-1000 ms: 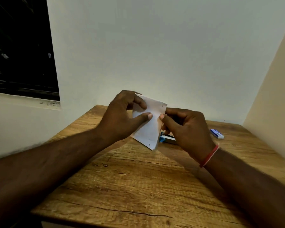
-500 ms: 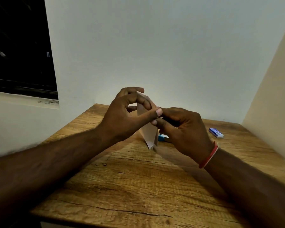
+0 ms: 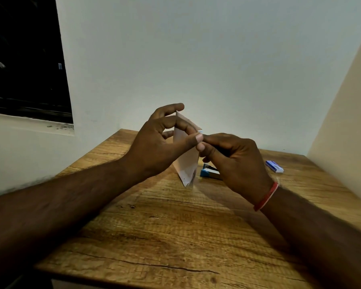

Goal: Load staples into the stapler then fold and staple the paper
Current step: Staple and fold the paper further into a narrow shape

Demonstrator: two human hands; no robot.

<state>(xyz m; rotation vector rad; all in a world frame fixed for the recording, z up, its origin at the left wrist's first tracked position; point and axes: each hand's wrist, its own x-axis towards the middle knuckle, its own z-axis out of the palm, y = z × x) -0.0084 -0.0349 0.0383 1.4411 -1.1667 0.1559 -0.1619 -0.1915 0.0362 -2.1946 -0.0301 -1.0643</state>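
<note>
Where a second ago the paper (image 3: 186, 161) faced us as a broad, nearly flat sheet, it now stands almost edge-on, its two halves brought close together into a narrow wedge. The fold is closing, I would judge, though the crease does not look pressed yet. The paper is held in the air above the table (image 3: 175, 236), its lower corner hanging down just short of the wood.

The left hand (image 3: 163, 142) pinches it near the upper right corner, thumb in front and forefinger behind, with the other fingers splayed loosely over the top edge. The right hand (image 3: 233, 161) meets it at the very same spot, thumb tip touching the left thumb, fingers curled shut; it seems to nip the same corner, but how much paper it has I cannot tell. A red thread band (image 3: 266, 197) circles that wrist.

The sheet is thin, white, matt and limp-looking, with a few small dark specks near the bottom corner. Below and just behind the grip, partly hidden by the right hand, lies the stapler (image 3: 208, 174), blue-bodied with a bright metal strip, flat on the table and untouched. Further right of the grip, well apart, sits a small blue and white box (image 3: 274, 166), probably the staples. The table is rough-grained, warm brown wood with a dark crack running along its near edge. Stapling has yet to come.
</note>
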